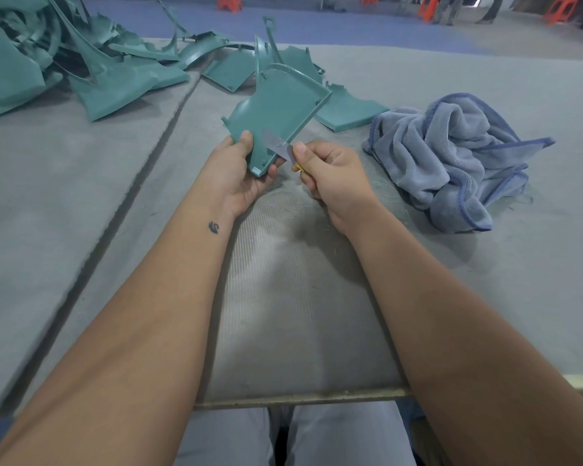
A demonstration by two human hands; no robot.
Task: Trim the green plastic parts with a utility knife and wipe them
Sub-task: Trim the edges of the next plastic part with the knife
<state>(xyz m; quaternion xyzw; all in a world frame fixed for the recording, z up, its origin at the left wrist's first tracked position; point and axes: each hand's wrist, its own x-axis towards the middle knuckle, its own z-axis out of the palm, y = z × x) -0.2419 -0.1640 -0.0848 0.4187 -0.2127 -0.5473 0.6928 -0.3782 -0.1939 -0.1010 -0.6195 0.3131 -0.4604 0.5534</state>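
My left hand [239, 173] grips the near corner of a green plastic part [280, 109], a flat panel with a raised curved rim, held tilted above the table. My right hand [330, 176] holds a utility knife [280, 148] with a yellow handle; the thumb presses on the grey blade, which lies across the part's near right edge. A crumpled blue cloth [458, 156] lies to the right of my hands on the table.
A heap of green plastic parts [81, 62] fills the far left of the grey felt-covered table [300, 297], with a few more pieces [344, 109] behind the held one. Thin green shavings lie under my hands. Orange stools [428, 8] stand far off on the floor.
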